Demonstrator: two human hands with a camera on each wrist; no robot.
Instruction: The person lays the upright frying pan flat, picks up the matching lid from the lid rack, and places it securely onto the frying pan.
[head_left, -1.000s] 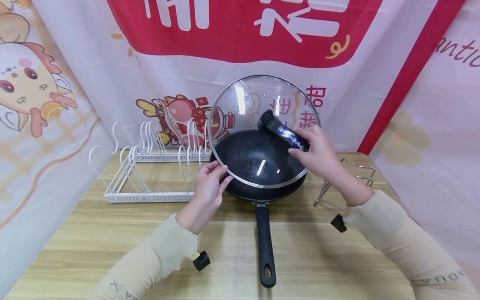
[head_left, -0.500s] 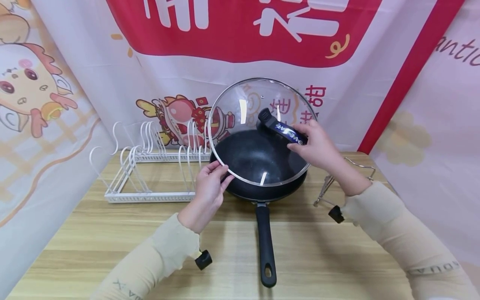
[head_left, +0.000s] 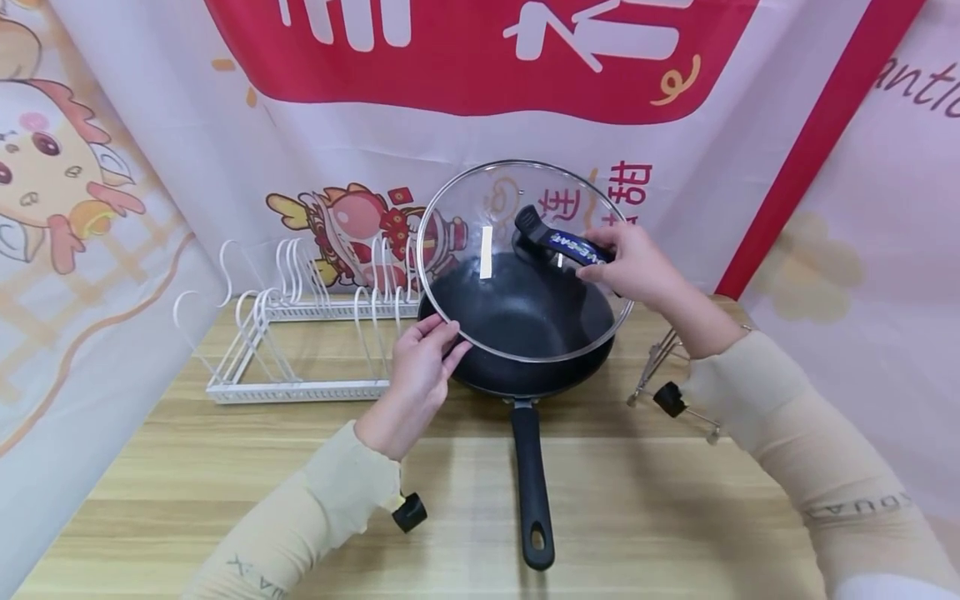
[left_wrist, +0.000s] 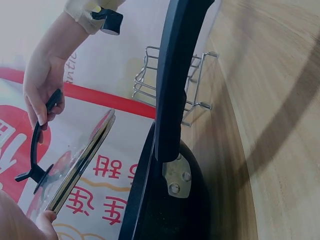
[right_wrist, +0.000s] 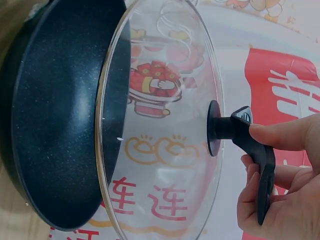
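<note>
A black frying pan point(head_left: 517, 379) with a long handle point(head_left: 532, 483) stands on the table, its handle toward me. Above it a round glass lid point(head_left: 480, 250) with a metal rim is held up at a tilt, apart from the pan in the right wrist view. My right hand point(head_left: 637, 262) grips the lid's black curved handle point(right_wrist: 262, 165), thumb on one side and fingers on the other. At the lid's lower left rim, my left hand point(head_left: 423, 358) pinches the edge between thumb and fingers; the left wrist view shows only part of that hand point(left_wrist: 22, 222).
Left of the pan stands a white rack point(head_left: 300, 390) with several upright curved wires. A metal wire stand point(left_wrist: 150, 85) is to the right, partly behind my right forearm in the head view. Printed cloth point(head_left: 337, 133) hangs behind and at both sides of the wooden table point(head_left: 300, 467).
My right hand has moved slightly up and back with the lid handle, so the lid's tilt has changed a little. The left hand keeps hold of the rim. The pan stays put.
</note>
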